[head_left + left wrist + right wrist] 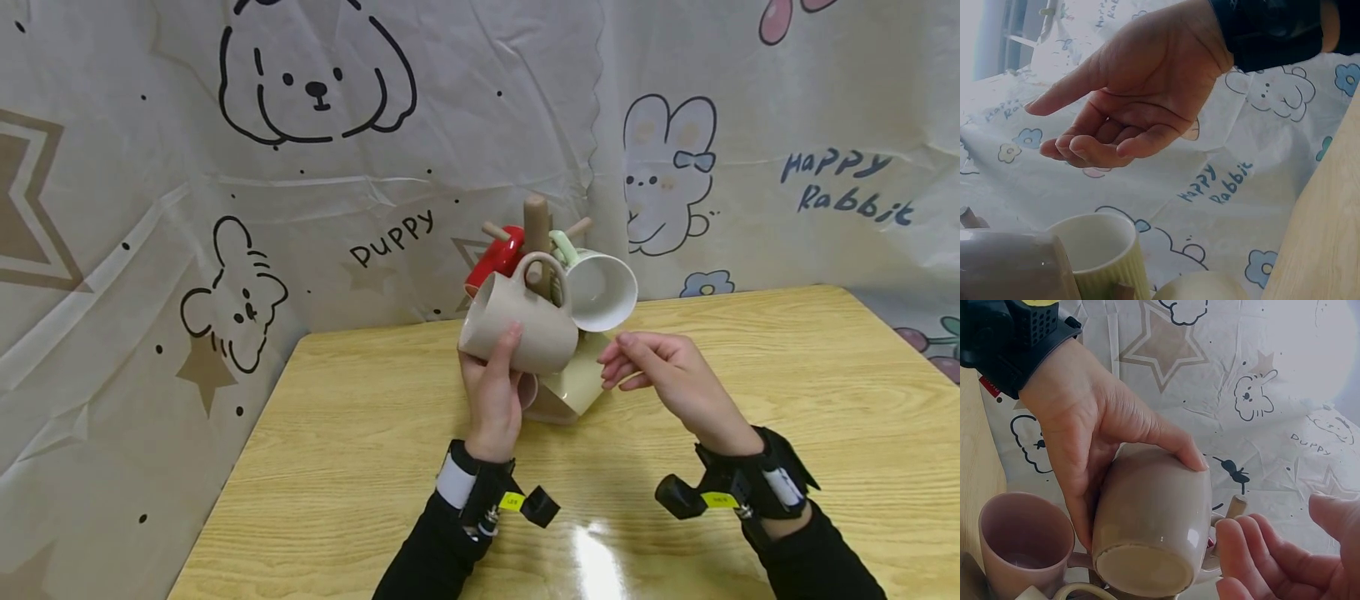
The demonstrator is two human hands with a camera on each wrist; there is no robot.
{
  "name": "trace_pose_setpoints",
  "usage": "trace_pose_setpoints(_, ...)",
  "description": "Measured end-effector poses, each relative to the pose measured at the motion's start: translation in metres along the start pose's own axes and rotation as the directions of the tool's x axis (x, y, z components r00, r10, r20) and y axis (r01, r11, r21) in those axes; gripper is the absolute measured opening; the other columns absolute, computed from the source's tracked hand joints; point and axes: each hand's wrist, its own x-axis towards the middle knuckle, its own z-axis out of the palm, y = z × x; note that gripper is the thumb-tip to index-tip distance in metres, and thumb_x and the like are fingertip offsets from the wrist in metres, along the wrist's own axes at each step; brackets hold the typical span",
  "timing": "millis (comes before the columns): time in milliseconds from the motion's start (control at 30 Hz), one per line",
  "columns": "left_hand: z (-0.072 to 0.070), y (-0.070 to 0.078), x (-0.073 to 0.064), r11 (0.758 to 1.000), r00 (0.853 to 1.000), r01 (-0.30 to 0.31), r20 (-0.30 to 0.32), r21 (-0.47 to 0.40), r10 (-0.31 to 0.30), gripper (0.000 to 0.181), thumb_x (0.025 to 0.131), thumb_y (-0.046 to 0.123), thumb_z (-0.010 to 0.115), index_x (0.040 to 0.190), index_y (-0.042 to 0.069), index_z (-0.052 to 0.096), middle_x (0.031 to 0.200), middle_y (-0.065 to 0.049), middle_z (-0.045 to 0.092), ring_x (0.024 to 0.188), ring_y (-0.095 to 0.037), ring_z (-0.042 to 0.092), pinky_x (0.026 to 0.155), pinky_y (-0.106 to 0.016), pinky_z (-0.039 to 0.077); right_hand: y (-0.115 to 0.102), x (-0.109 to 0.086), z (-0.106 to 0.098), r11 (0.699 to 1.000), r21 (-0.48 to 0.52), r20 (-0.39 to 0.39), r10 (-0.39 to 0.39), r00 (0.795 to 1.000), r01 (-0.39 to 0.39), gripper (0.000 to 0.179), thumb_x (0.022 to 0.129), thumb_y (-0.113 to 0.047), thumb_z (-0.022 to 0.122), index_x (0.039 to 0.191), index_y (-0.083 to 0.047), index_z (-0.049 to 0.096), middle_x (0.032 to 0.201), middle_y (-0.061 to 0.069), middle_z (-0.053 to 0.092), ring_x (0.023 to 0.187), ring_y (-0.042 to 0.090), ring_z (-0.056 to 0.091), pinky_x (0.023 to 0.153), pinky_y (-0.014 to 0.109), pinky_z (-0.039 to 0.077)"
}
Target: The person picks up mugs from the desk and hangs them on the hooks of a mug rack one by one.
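Observation:
My left hand (491,404) grips a beige mug (536,337) by its body, thumb on the near side; the mug is tilted with its handle up. It is in front of a wooden mug rack (536,218); whether its handle meets a peg cannot be told. My right hand (675,379) is to the right of the mug, holding nothing, its fingers loosely bent. In the right wrist view, the left hand wraps round the beige mug (1150,512), and the right fingertips are near its handle.
On the rack are a red mug (497,260), a green-handled mug (603,292) with a white inside, and a pale yellow mug (581,379) lower down. A pink mug (1025,534) is beside the beige one. Behind the wooden table (352,450) hangs a printed cloth (337,208).

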Motion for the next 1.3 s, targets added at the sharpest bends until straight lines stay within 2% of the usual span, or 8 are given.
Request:
trace_pose_setpoints(300, -0.0013, -0.0015, 0.0009, 1.000, 1.000, -0.004, 0.008, -0.010, 0.004, 0.064, 0.078, 0.003, 0.064, 0.132, 0.012, 0.032, 0.124, -0.006, 0.043, 0.113, -0.022, 0.046, 0.099, -0.038, 0.041, -0.0005, 0.0015, 0.0007, 1.000, -0.014, 0.004, 0.028, 1.000, -0.028, 0.045, 0.098, -0.035, 0.040, 0.098, 0.006, 0.060, 0.084, -0.002, 0.066, 0.080, 0.010, 0.066, 0.073, 0.025, 0.053)
trace_pose_setpoints(667, -0.0029, 0.0023, 0.0014, 0.999, 0.998, 0.031, -0.054, 0.020, -0.030, 0.075, 0.078, 0.005, 0.067, 0.136, 0.015, 0.021, 0.131, -0.009, 0.037, 0.118, -0.024, 0.042, 0.104, -0.037, 0.037, 0.0002, 0.0016, 0.0001, 1.000, -0.022, 0.003, 0.022, 1.000, -0.022, 0.045, 0.098, -0.035, 0.040, 0.098, 0.006, 0.060, 0.084, -0.004, 0.066, 0.080, 0.010, 0.066, 0.072, 0.024, 0.053)
trace_pose_setpoints(900, -0.0027, 0.0041, 0.0010, 1.000, 0.999, 0.004, -0.040, 0.000, -0.004, 0.081, 0.078, 0.002, 0.066, 0.138, 0.014, 0.013, 0.133, -0.012, 0.034, 0.119, -0.026, 0.041, 0.105, -0.038, 0.036, 0.0002, 0.0011, 0.0001, 0.999, -0.024, 0.003, 0.023, 1.000, -0.023, 0.046, 0.098, -0.034, 0.040, 0.099, 0.007, 0.059, 0.083, -0.005, 0.066, 0.080, 0.010, 0.066, 0.072, 0.024, 0.053)
trace_pose_setpoints(1033, -0.0032, 0.0064, 0.0006, 1.000, 0.999, -0.008, -0.035, 0.017, 0.009, 0.085, 0.078, 0.003, 0.066, 0.139, 0.014, 0.008, 0.136, -0.014, 0.032, 0.122, -0.027, 0.040, 0.106, -0.038, 0.034, 0.0000, 0.0009, 0.0002, 1.000, -0.017, 0.004, 0.023, 1.000, -0.023, 0.047, 0.098, -0.034, 0.040, 0.100, 0.009, 0.058, 0.083, -0.004, 0.066, 0.080, 0.010, 0.066, 0.072, 0.024, 0.053)
trace_pose_setpoints(1300, -0.0043, 0.0076, 0.0016, 0.999, 1.000, -0.002, -0.027, 0.036, 0.003, 0.086, 0.078, 0.005, 0.066, 0.138, 0.015, 0.006, 0.138, -0.013, 0.032, 0.124, -0.027, 0.039, 0.107, -0.037, 0.034, -0.0002, 0.0012, 0.0000, 0.999, -0.026, 0.013, 0.031, 0.999, -0.030, 0.045, 0.098, -0.035, 0.041, 0.100, 0.007, 0.060, 0.084, -0.005, 0.066, 0.080, 0.009, 0.065, 0.073, 0.023, 0.053)
